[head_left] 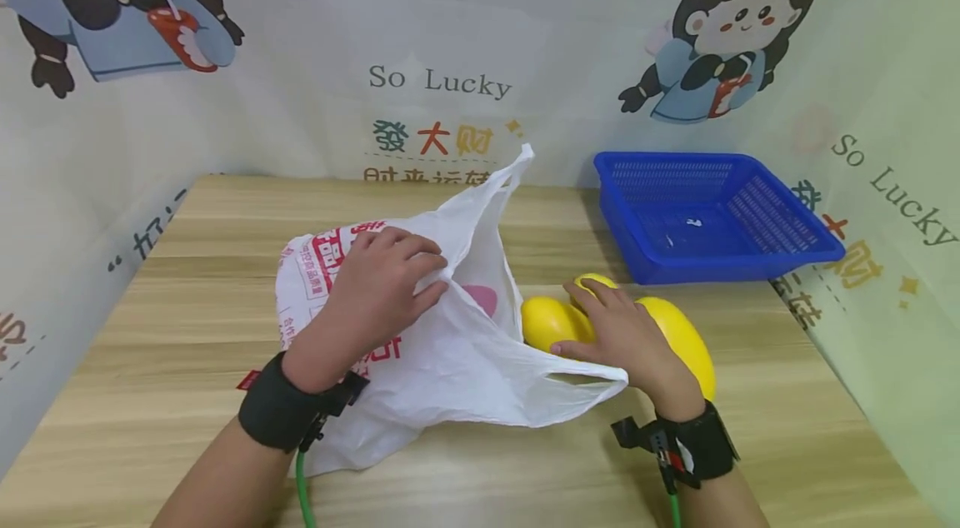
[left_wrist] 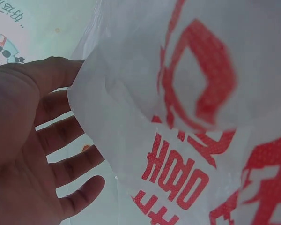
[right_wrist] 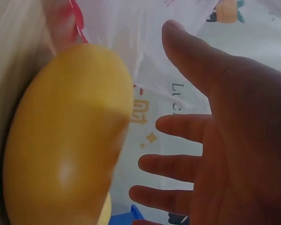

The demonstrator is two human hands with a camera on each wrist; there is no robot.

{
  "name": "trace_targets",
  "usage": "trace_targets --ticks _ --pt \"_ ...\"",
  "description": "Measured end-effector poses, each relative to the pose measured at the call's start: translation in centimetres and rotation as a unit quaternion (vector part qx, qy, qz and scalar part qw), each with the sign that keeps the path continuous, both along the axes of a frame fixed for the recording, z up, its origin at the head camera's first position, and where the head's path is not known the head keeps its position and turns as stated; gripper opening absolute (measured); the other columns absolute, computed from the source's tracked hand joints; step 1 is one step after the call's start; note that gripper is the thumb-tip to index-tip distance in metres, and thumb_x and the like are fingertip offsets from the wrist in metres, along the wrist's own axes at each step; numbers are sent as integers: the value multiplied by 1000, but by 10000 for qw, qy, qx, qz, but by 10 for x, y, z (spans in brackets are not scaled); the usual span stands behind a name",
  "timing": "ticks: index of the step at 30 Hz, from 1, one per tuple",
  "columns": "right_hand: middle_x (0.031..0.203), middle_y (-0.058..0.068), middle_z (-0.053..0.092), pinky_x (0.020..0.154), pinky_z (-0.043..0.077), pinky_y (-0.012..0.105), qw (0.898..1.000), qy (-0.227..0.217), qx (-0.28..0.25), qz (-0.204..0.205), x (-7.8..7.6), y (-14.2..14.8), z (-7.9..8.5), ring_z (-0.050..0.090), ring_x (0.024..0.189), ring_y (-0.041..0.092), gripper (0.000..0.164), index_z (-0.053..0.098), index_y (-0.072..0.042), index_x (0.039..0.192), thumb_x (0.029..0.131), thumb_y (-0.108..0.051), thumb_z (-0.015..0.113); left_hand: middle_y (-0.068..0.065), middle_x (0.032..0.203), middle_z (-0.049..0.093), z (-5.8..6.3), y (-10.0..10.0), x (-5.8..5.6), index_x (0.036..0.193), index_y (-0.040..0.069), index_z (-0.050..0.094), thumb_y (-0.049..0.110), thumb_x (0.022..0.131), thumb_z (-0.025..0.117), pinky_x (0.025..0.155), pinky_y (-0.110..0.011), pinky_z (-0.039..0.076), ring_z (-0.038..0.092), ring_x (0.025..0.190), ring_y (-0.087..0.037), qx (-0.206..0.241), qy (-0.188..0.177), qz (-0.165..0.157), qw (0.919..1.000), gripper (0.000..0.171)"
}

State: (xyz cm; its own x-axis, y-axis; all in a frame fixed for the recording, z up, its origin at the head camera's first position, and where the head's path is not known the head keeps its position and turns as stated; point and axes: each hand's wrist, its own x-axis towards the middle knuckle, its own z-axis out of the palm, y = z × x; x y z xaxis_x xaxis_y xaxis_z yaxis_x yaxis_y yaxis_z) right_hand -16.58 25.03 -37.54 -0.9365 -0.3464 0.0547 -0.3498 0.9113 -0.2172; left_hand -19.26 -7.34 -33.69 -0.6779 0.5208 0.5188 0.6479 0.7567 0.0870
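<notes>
A white plastic bag [head_left: 465, 353] with red print lies on its side, its mouth facing right. My left hand [head_left: 390, 282] is over its upper side and pinches the rim between thumb and fingers; in the left wrist view the plastic [left_wrist: 126, 89] hides some fingertips. Several smooth yellow oval fruits, like mangoes, lie by the mouth: one front fruit [head_left: 551, 321], one behind [head_left: 597, 281], and a larger one [head_left: 678, 336]. My right hand [head_left: 626, 332] reaches over them with spread fingers. The right wrist view shows a big yellow fruit [right_wrist: 70, 140] apart from the open palm.
A blue plastic basket [head_left: 645, 249] stands at the back right, beyond the fruits. Inside the bag's mouth shows a pink patch [head_left: 482, 298]. The wooden tabletop [head_left: 225, 220] ends at a printed cloth backdrop [head_left: 315, 53] behind and at the sides.
</notes>
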Motion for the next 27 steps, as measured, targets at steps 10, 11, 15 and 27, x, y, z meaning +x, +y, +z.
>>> trace_targets --ticks 10,11,15,27 --pt "146 21 53 102 45 60 9996 159 -38 228 1 -1 -11 55 124 46 84 50 -6 148 80 -43 84 -10 89 64 0 -1 -1 100 8 82 19 80 88 80 -44 49 56 89 -32 289 305 -129 9990 23" --pt "145 20 54 102 46 59 9995 185 -55 249 1 -2 -12 56 122 46 85 50 -6 147 79 -42 85 -9 87 62 0 -2 -1 100 8 82 18 79 88 77 -43 48 54 86 -31 303 317 -124 9990 24" --pt "145 18 55 103 45 57 9996 101 -142 223 0 -2 -18 57 122 44 83 50 -6 147 80 -45 83 -8 79 58 1 -3 -1 99 9 83 17 78 89 72 -41 43 50 79 -28 352 327 -136 9988 24" --pt "147 20 54 101 46 60 9994 -57 -260 229 -1 -2 -25 56 125 45 83 44 -6 151 86 -48 76 -8 81 64 4 -11 -3 98 9 82 11 78 89 71 -41 47 55 80 -30 408 372 -250 9982 21"
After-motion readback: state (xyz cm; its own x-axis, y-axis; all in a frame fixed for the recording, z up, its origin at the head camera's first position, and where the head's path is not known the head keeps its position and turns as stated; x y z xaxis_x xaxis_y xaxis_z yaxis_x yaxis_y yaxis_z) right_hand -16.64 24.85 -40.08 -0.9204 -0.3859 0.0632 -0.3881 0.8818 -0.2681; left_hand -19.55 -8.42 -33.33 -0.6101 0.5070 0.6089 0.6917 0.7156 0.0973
